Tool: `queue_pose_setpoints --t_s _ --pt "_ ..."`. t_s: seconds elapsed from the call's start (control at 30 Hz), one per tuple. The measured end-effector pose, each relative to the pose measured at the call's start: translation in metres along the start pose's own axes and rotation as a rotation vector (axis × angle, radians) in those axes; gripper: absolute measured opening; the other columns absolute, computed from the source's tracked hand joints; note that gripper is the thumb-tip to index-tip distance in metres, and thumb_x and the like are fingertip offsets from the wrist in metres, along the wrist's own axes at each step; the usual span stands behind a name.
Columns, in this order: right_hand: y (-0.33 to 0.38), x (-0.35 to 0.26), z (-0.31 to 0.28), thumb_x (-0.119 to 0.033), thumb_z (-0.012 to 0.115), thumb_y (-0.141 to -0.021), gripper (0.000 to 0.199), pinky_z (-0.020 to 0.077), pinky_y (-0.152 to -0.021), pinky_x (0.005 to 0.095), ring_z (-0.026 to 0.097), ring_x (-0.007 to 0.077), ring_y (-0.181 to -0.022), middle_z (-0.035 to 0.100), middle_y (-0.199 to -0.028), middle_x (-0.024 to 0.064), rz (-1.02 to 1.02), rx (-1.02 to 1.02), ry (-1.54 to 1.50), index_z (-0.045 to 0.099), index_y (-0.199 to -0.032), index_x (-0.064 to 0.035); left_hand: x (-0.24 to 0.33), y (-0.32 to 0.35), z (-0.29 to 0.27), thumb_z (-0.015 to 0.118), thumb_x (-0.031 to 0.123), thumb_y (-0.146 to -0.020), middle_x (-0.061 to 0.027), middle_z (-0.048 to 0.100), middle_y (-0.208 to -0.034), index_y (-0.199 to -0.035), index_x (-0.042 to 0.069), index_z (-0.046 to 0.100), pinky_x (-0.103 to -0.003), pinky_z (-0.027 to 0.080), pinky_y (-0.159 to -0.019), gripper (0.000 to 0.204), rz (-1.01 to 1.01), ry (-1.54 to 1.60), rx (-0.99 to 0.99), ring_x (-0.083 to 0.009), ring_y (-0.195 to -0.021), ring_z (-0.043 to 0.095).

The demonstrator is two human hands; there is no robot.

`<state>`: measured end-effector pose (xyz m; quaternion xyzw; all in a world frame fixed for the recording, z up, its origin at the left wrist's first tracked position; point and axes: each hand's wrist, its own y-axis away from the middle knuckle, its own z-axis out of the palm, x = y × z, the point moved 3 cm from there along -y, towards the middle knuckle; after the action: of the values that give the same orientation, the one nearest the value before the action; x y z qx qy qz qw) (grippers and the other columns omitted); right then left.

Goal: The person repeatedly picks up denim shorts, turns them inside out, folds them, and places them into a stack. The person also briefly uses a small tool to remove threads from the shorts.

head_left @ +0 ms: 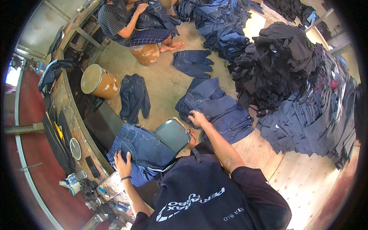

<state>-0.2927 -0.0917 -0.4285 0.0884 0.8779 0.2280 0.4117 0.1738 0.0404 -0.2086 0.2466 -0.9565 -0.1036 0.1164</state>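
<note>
A pair of blue jeans [140, 147] with a gathered waistband lies across my lap. My left hand [122, 165] rests on its waistband end, fingers spread. Out to the front, my right hand [197, 119] hovers at or over the near edge of a pile of dark blue jeans [218, 111] on the floor. Its fingers are curled together; whether they pinch cloth or a small tool is hidden. Between the lap jeans and that pile sits a dark green, flat-topped rectangular object [173, 135] with a pale rim.
Single jeans [135, 97] and another folded pair [193, 63] lie on the floor. A brown drum [100, 82] stands left, beside a wooden bench [71, 115] holding a phone [92, 167]. Tall heaps of black garments [276, 65] rise right. A person [122, 23] sits ahead handling jeans.
</note>
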Motion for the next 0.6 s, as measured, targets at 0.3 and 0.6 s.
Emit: queue_pose_setpoints --t_s 0.3,0.6 --pt "0.036 0.02 -0.012 -0.03 0.07 -0.103 0.045 0.0599 -0.077 0.0369 0.077 0.0202 -0.081 0.079 -0.106 0.017 0.191 0.033 -0.323 0.067 -0.137 -0.0009 0.008 -0.021 -0.015 0.081 0.052 -0.09 -0.0113 0.068 -0.112 -0.12 0.005 0.068 -0.056 0.045 -0.102 0.057 0.131 0.014 -0.109 -0.0324 -0.115 0.064" --pt "0.068 0.017 -0.04 -0.028 0.069 -0.104 0.038 0.0591 -0.08 0.0388 0.076 0.0229 -0.086 0.079 -0.102 0.0167 0.15 0.114 -0.391 0.07 -0.13 -0.0006 0.01 -0.072 -0.013 0.075 0.069 -0.088 -0.0231 0.063 -0.144 -0.136 0.004 0.067 -0.064 0.043 -0.11 0.081 0.091 -0.038 -0.05 -0.0417 -0.132 0.061"
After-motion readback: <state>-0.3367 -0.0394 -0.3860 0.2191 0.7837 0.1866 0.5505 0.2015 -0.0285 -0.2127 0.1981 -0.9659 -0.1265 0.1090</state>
